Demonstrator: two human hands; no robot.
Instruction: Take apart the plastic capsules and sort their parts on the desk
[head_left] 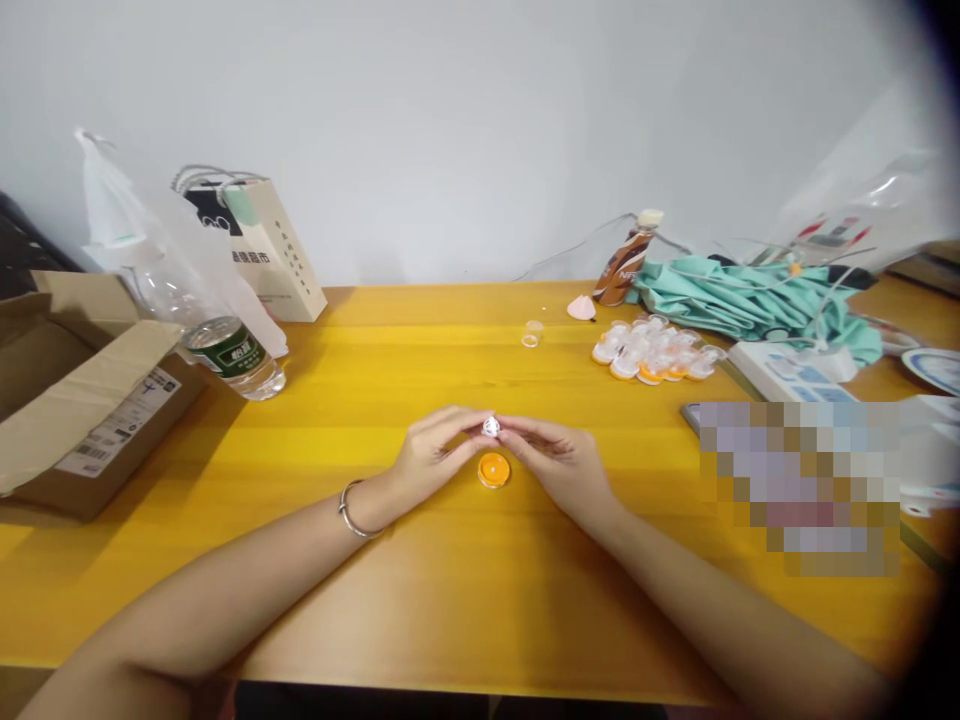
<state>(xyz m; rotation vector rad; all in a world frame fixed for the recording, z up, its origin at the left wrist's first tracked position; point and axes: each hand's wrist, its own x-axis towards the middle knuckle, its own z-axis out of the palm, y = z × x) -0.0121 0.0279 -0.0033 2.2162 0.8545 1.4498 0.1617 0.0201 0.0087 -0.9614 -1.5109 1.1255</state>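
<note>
Between the fingertips of my left hand [437,447] and my right hand [556,455] is a small white openwork piece [491,427], too small to name more closely. Both hands pinch it from opposite sides, above the table. Just below it, on the wood, lies a round orange piece [493,470] with a pale spot at its centre and a light rim. A silver bangle [351,512] circles my left wrist.
On the yellow wooden table [420,610], an open cardboard box [97,440], a water bottle [236,358] and a paper bag [281,250] stand left. Behind my hands is a clear cup [532,335]. Rightward are several clear-and-orange capsules [652,350], a brown bottle [624,262] and a green umbrella [742,300].
</note>
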